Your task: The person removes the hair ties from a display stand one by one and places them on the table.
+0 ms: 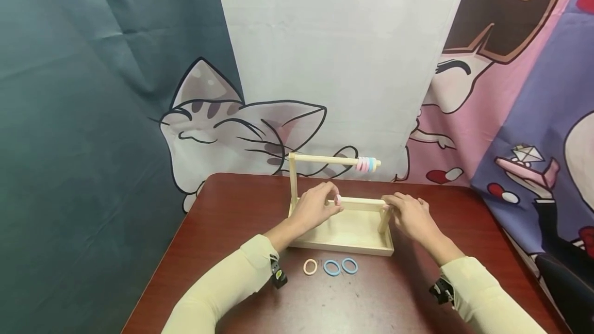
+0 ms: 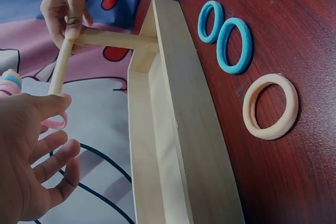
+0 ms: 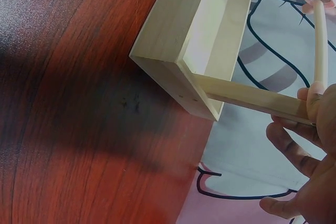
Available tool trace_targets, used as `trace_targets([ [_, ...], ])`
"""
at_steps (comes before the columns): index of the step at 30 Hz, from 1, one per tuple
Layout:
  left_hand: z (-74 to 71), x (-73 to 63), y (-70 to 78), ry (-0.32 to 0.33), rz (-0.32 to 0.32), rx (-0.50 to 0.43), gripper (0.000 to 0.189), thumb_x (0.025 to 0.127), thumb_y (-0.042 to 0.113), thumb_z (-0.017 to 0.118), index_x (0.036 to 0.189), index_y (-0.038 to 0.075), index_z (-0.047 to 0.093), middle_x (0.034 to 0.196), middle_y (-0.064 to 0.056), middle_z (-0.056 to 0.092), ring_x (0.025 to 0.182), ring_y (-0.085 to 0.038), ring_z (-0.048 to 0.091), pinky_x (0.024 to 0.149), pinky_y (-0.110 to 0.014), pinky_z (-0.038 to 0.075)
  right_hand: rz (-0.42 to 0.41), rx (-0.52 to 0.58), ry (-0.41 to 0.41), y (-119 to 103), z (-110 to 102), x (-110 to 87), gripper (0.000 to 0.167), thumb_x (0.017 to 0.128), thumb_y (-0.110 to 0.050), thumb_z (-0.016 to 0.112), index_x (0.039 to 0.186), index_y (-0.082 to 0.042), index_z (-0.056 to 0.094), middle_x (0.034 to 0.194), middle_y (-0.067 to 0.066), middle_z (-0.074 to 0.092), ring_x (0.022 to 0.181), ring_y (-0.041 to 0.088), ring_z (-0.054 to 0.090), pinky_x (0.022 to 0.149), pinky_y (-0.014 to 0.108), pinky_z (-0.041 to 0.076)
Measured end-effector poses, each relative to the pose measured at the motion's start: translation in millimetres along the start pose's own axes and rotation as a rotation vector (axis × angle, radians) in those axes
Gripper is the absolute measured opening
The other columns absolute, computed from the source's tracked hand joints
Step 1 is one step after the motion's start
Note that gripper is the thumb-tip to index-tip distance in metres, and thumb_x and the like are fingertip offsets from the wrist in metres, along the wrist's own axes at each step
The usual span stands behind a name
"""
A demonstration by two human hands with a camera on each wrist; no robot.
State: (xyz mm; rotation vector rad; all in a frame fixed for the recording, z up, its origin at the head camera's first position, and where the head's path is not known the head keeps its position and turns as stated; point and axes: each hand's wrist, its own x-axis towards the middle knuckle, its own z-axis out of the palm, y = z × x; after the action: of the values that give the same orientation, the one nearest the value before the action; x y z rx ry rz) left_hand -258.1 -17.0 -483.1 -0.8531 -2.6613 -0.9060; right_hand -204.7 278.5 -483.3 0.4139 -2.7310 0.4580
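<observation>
A wooden rack [image 1: 341,248] with a tray base carries two horizontal rods at different heights. My left hand [image 1: 315,205] pinches a pink hair tie [image 1: 337,200] at the free end of the lower rod [image 1: 362,200]. In the left wrist view the tie [image 2: 56,123] hangs below the fingers, partly hidden by them. My right hand [image 1: 410,215] grips the corner where the lower rod meets its short post [image 3: 252,98]. Pink, white, blue and yellow hair ties [image 1: 365,164] sit bunched near the free end of the upper rod [image 1: 325,159].
Two blue hair ties [image 1: 350,266] and a peach hair tie [image 1: 310,267] lie on the dark red table [image 1: 371,303], in front of the rack. A tall post [image 1: 293,182] rises at the rack's left. Behind the table hangs a printed curtain [image 1: 348,66].
</observation>
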Motion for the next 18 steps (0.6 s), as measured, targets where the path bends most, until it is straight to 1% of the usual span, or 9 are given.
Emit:
trace_targets([
  [3, -1.0, -1.1, -1.0, 0.007, -0.021, -0.039, 0.027, 0.095, 0.031, 0.090, 0.108, 0.022, 0.068, 0.107, 0.006, 0.080, 0.089, -0.015, 0.078, 0.074, -0.027, 0.055, -0.008, 0.003, 0.014, 1, 1, -0.4, 0.023, 0.100, -0.002, 0.075, 0.121, -0.010, 0.080, 0.109, 0.010, 0.081, 0.104, 0.042, 0.077, 0.094, 0.087, 0.045],
  [7, -0.2, -4.3, -3.1, 0.018, -0.038, -0.044, 0.025, 0.096, 0.030, 0.089, 0.110, 0.023, 0.069, 0.108, 0.009, 0.084, 0.087, -0.013, 0.079, 0.075, -0.028, 0.055, -0.018, 0.005, 0.018, 0, 1, -1.4, 0.022, 0.100, -0.003, 0.075, 0.120, -0.011, 0.080, 0.107, 0.010, 0.080, 0.104, 0.042, 0.076, 0.093, 0.086, 0.045],
  [13, 0.2, -10.5, -7.1, -0.007, -0.030, -0.003, 0.025, 0.098, 0.033, 0.088, 0.116, 0.025, 0.072, 0.114, 0.010, 0.083, 0.084, -0.005, 0.073, 0.079, -0.027, 0.057, 0.002, 0.001, -0.009, 0, 0, -2.9, 0.026, 0.099, 0.001, 0.071, 0.121, -0.010, 0.079, 0.108, 0.011, 0.080, 0.106, 0.042, 0.076, 0.095, 0.087, 0.045],
  [18, -1.3, -15.1, -7.8, -0.026, -0.014, 0.067, 0.032, 0.096, 0.040, 0.089, 0.122, 0.024, 0.078, 0.110, 0.009, 0.079, 0.080, -0.002, 0.067, 0.073, -0.023, 0.054, -0.001, -0.002, -0.018, 0, -2, -1.4, 0.026, 0.099, 0.001, 0.072, 0.122, -0.010, 0.078, 0.109, 0.012, 0.079, 0.107, 0.042, 0.076, 0.095, 0.087, 0.044],
])
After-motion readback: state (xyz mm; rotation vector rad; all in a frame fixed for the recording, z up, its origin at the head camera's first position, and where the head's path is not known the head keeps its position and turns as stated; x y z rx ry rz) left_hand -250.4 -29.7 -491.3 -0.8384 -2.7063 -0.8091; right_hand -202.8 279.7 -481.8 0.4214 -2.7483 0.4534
